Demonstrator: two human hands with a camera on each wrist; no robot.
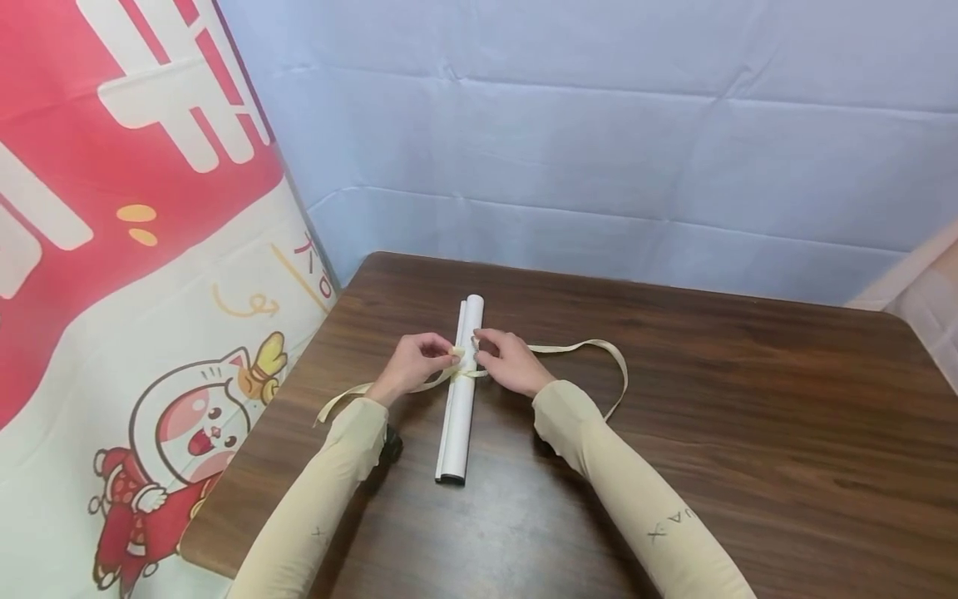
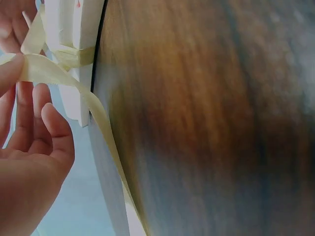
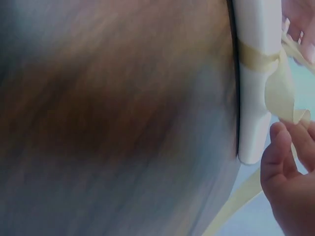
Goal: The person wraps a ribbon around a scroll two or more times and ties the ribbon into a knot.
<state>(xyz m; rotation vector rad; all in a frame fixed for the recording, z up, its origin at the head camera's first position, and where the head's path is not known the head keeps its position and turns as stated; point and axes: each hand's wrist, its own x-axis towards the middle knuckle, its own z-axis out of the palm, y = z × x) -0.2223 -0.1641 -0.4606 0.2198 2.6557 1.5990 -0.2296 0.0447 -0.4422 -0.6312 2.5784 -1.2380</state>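
Observation:
A long white roll [image 1: 455,433] lies lengthwise on the brown table, its near end dark. Round its middle passes a pale yellow ribbon [image 1: 470,373], seen as a band in the right wrist view [image 3: 257,59]. On the roll's left side the left hand [image 1: 411,363] pinches one part of the ribbon between thumb and finger; the left wrist view shows this ribbon [image 2: 101,115] trailing from the left hand [image 2: 37,128]. The right hand [image 1: 512,361], over the roll's right side, pinches another part of it; in the right wrist view the ribbon curls at the fingertips of the right hand [image 3: 290,167].
The wooden table [image 1: 718,399] reaches far to the right. One ribbon tail [image 1: 615,353] loops over it at right, another [image 1: 337,401] lies at left. A small dark object [image 1: 392,446] is beside the left sleeve. Pale blue cloth [image 1: 569,150] hangs behind, a printed one [image 1: 82,333] at left.

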